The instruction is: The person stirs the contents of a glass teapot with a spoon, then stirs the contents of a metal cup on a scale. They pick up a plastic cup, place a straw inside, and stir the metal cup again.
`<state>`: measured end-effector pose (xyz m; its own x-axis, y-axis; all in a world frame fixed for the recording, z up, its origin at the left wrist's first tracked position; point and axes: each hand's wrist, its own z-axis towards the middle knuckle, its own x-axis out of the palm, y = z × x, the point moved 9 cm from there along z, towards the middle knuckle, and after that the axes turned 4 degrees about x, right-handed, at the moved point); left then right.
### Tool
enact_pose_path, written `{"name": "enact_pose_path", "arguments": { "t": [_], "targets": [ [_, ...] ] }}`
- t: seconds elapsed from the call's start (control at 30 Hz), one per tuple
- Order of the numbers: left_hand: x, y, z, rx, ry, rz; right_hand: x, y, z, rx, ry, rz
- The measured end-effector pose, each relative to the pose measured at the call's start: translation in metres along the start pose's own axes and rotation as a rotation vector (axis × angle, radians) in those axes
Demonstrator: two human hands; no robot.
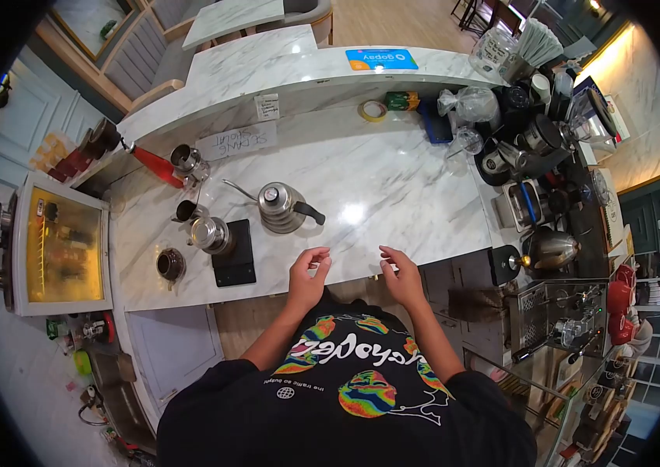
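Note:
My left hand hovers at the counter's near edge, fingers curved and apart, holding nothing. Level with it, my right hand is likewise open and bare. Nearest to the left hand stands a steel gooseneck kettle, its black handle turned to the right and its spout to the far left. Left of the kettle lies a flat black scale. A round vessel with a silver top stands at the scale's left side. Farther left are a small glass pot with dark contents and a small metal cup.
A marble counter spans the front, with a raised ledge behind. Yellow tape lies by the ledge. A red-handled item and a glass-fronted cabinet stand left. Coffee equipment and a steel kettle crowd the right.

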<state>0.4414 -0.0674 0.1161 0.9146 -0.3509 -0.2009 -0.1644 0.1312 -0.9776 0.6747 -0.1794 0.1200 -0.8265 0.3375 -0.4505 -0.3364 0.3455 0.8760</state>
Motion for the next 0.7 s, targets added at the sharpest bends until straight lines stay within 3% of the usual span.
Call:
{"name": "enact_pose_path", "arguments": {
  "t": [0.13,0.37,0.7],
  "targets": [
    [0.006,0.005,0.017,0.009,0.054,0.001,-0.013,-0.018,0.028,-0.098,-0.061,-0.111],
    [0.010,0.020,0.033,-0.107,0.073,0.054,-0.101,-0.039,0.101,-0.216,-0.448,-0.205],
    [0.086,0.009,0.083,-0.197,-0.058,0.041,-0.245,-0.035,0.239,-0.127,-0.690,-0.361]
  ]
}}
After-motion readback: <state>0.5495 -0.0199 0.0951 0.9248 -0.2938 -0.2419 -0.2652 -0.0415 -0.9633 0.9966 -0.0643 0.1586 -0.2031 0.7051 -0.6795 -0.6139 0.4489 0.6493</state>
